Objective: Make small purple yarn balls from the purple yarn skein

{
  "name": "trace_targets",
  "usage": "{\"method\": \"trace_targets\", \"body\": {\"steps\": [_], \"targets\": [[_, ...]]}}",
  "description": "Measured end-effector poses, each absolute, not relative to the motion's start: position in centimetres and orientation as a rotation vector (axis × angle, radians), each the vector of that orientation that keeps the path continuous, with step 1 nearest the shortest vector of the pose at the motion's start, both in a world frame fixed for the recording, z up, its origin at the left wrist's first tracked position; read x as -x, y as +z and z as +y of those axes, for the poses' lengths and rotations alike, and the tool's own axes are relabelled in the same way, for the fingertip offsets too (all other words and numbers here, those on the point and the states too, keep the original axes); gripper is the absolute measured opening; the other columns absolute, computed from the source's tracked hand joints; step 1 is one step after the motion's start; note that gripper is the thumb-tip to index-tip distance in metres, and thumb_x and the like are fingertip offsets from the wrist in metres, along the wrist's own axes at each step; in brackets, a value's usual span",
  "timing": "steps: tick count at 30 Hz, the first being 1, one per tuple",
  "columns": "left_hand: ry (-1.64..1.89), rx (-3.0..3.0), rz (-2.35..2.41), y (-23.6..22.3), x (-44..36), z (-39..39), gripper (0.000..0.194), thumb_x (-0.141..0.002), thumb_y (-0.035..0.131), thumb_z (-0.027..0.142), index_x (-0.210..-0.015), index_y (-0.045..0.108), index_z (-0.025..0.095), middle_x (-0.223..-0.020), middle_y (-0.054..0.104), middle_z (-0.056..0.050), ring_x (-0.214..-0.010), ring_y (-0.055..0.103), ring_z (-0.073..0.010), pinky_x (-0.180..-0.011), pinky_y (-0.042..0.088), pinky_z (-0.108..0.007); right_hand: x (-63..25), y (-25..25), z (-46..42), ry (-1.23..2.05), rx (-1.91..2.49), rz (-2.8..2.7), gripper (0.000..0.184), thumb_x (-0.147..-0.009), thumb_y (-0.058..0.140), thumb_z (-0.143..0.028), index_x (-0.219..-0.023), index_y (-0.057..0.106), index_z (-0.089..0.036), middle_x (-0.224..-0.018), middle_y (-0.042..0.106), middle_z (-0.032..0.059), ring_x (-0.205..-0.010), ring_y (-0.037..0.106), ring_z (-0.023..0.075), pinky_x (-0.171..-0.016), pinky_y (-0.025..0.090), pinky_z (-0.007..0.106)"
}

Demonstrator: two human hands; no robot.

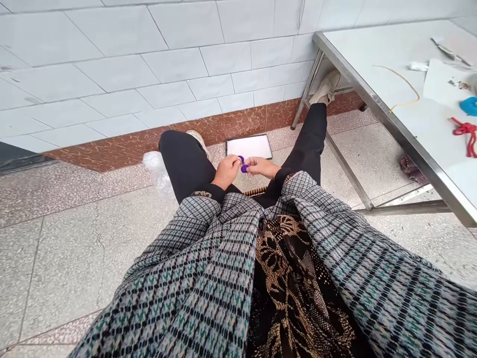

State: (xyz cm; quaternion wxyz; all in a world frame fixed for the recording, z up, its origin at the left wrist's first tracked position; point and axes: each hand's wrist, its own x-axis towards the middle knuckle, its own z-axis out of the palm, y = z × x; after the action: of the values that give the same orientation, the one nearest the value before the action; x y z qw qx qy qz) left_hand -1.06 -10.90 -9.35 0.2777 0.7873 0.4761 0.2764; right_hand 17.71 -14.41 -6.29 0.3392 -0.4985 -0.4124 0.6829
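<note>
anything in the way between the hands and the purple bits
Nothing visible: the left hand and the right hand are both right at the purple bits, pinching them. The white board lies on the floor beyond, not between.

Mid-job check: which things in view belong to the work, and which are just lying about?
In use:
- purple pieces, at the fingertips of the left hand and right hand

Seemingly lying about:
- yellow cord, red cord, on the table
- clear plastic, on the floor
</note>
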Motion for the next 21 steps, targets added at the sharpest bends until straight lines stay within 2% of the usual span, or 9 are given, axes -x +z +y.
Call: {"method": "trace_targets", "body": {"steps": [3,6,9,12,16,18,21], "targets": [[0.533,-2.080,1.225,-9.7,0.7,-10.7,0.018,-0.091,0.052,0.031,-0.075,0.056,0.023,-0.073,0.059,-0.003,-0.077,0.056,-0.0224,-0.080,0.047,-0.035,-18.0,-5.8,-14.1,1.807,1.094,-0.885,0.020,-0.088,0.072,0.000,-0.087,0.060,-0.017,-0.064,0.065,-0.0060,-0.057,0.060,0.0074,-0.062,0.053,0.016],[0.438,-2.224,0.954,-9.8,0.1,-11.0,0.021,-0.090,0.053,0.033,-0.071,0.056,0.023,-0.075,0.059,-0.004,-0.079,0.057,-0.0225,-0.082,0.047,-0.036,-18.2,-6.0,-13.6,1.682,1.156,-0.782,0.020,-0.094,0.068,-0.002,-0.088,0.058,-0.018,-0.063,0.062,-0.0073,-0.057,0.058,0.0070,-0.062,0.051,0.015],[0.495,-2.302,0.866,-9.6,-0.2,-11.4,0.023,-0.092,0.051,0.033,-0.074,0.060,0.022,-0.082,0.064,-0.007,-0.084,0.060,-0.0238,-0.086,0.049,-0.036,-18.3,-6.6,-13.5,1.562,1.378,-0.859,0.026,-0.096,0.065,0.002,-0.083,0.056,-0.018,-0.057,0.056,-0.0082,-0.052,0.051,0.0069,-0.055,0.044,0.015],[0.641,-2.256,0.991,-9.3,-0.1,-11.3,0.021,-0.093,0.052,0.030,-0.081,0.066,0.020,-0.089,0.068,-0.008,-0.089,0.063,-0.0243,-0.091,0.051,-0.037,-18.4,-6.7,-13.8,1.565,1.524,-1.032,0.031,-0.089,0.068,0.007,-0.077,0.055,-0.018,-0.054,0.056,-0.0072,-0.051,0.048,0.0072,-0.051,0.040,0.016],[0.782,-2.079,1.191,-9.1,0.2,-10.5,0.016,-0.090,0.053,0.024,-0.079,0.064,0.020,-0.085,0.067,-0.006,-0.088,0.062,-0.0225,-0.091,0.051,-0.036,-18.7,-6.1,-14.1,1.794,1.404,-1.045,0.025,-0.083,0.074,0.005,-0.080,0.061,-0.016,-0.059,0.062,-0.0042,-0.056,0.055,0.0091,-0.058,0.048,0.017],[0.754,-1.999,1.257,-9.2,0.1,-10.3,0.016,-0.089,0.053,0.023,-0.078,0.063,0.020,-0.079,0.064,-0.003,-0.083,0.059,-0.0214,-0.088,0.050,-0.035,-18.9,-5.7,-14.1,1.870,1.232,-0.899,0.022,-0.086,0.074,0.000,-0.086,0.061,-0.017,-0.065,0.064,-0.0044,-0.059,0.057,0.0088,-0.063,0.052,0.018],[0.547,-2.032,1.180,-9.4,-0.3,-10.5,0.016,-0.087,0.055,0.025,-0.073,0.061,0.021,-0.073,0.060,-0.002,-0.076,0.056,-0.0210,-0.082,0.048,-0.035,-19.1,-5.3,-13.8,1.800,1.053,-0.664,0.020,-0.095,0.072,-0.005,-0.092,0.058,-0.019,-0.072,0.063,-0.0055,-0.065,0.060,0.0082,-0.071,0.055,0.017]]}}
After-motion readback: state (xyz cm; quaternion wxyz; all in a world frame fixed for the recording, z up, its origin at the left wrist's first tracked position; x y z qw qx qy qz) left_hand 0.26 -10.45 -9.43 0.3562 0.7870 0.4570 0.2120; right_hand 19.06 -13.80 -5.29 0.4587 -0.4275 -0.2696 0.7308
